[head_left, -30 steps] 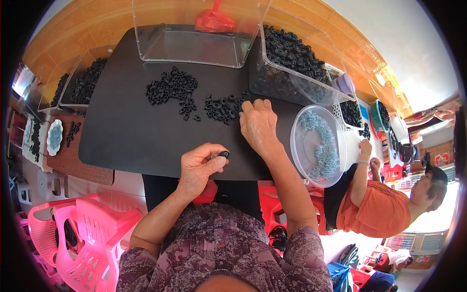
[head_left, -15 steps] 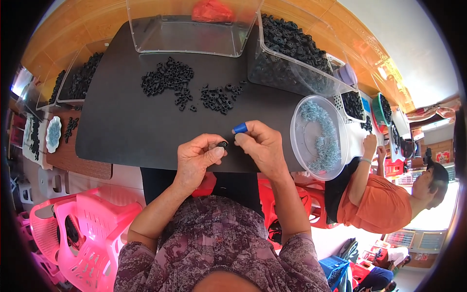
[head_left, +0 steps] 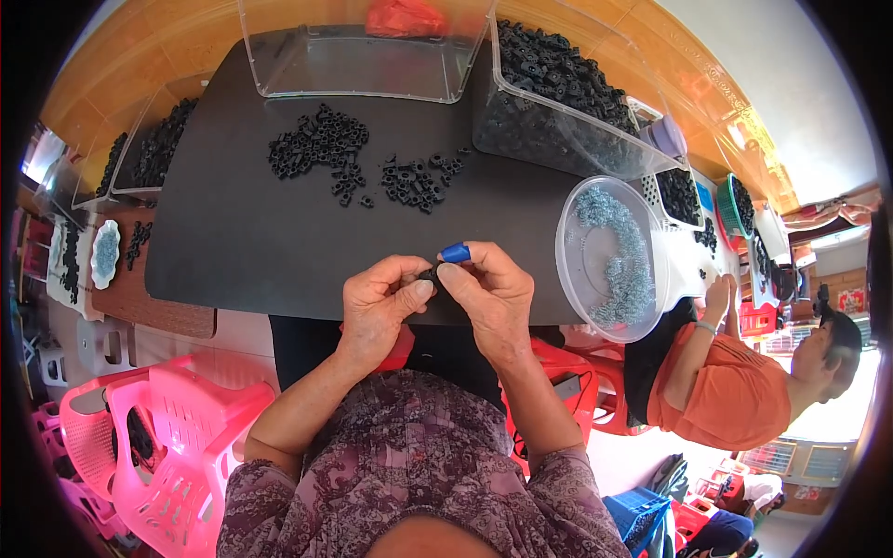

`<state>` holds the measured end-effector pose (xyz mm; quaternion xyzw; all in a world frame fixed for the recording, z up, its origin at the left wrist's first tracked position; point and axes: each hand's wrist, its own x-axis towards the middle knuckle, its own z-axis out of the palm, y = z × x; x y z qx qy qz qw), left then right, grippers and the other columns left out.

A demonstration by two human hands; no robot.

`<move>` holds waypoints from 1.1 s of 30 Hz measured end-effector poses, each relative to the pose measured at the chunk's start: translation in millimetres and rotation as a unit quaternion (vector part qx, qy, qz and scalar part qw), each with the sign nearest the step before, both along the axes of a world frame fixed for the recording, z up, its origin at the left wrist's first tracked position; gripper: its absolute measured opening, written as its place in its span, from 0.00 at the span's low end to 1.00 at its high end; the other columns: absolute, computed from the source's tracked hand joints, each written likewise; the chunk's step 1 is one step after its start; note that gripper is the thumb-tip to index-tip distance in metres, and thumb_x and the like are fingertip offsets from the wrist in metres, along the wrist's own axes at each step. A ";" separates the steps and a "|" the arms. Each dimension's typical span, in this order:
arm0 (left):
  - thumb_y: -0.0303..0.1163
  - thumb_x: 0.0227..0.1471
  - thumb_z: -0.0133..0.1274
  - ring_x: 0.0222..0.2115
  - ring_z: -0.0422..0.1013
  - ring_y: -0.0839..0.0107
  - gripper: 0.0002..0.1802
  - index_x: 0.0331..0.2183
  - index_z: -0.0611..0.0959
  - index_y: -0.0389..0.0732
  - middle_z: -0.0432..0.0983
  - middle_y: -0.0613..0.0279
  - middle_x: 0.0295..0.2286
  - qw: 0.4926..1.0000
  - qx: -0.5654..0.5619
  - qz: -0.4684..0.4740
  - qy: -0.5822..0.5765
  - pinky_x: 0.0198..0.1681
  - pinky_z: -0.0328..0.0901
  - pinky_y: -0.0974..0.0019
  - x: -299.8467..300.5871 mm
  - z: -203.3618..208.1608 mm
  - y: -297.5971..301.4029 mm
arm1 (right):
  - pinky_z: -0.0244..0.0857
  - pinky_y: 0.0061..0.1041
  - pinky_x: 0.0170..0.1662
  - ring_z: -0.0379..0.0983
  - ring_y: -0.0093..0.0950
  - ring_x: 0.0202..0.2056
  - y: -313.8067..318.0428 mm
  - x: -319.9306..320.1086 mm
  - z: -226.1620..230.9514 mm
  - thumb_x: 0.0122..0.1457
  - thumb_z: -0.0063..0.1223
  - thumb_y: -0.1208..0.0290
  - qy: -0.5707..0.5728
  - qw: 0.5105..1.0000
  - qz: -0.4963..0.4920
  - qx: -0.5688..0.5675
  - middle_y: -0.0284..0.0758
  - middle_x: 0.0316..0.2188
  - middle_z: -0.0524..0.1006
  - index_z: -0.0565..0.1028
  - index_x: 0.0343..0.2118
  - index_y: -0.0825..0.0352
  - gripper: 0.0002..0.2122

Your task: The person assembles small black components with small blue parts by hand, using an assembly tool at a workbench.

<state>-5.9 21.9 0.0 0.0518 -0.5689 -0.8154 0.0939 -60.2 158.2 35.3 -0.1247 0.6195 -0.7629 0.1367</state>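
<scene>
Just above the table's near edge, around its middle, the left hand (head_left: 377, 302) pinches a small black part (head_left: 429, 275) between thumb and fingers, the rest of its fingers curled in. The right hand (head_left: 488, 298) meets it there, thumb and index finger closed on the other side of the same part (whether a second piece sits between these fingertips, I cannot tell). A blue wrap (head_left: 455, 252) covers the tip of the right index finger. By the near right corner of the table (head_left: 242, 242) stands a round clear tub (head_left: 579, 274) with small pale blue pieces (head_left: 621, 270) in it. Beyond the hands, past the middle of the table, lies a loose cluster of black parts (head_left: 414, 183); a larger pile (head_left: 321, 149) lies to its left and a little nearer the far edge. At the far right corner, a clear bin (head_left: 526, 139) is heaped with black parts. Another clear box (head_left: 363, 73) stands at the far edge, with something red (head_left: 405, 17) showing through it.
</scene>
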 end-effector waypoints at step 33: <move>0.24 0.52 0.56 0.23 0.67 0.82 0.08 0.36 0.82 0.33 0.72 0.66 0.27 0.997 -0.075 -0.016 0.022 0.28 0.65 0.78 -1.9 0.5 -5.8 | 0.60 0.14 0.28 0.65 0.11 0.26 12.0 -12.6 10.0 0.51 0.57 0.81 0.134 0.960 0.066 0.236 0.25 0.24 0.73 0.74 0.32 0.68 0.06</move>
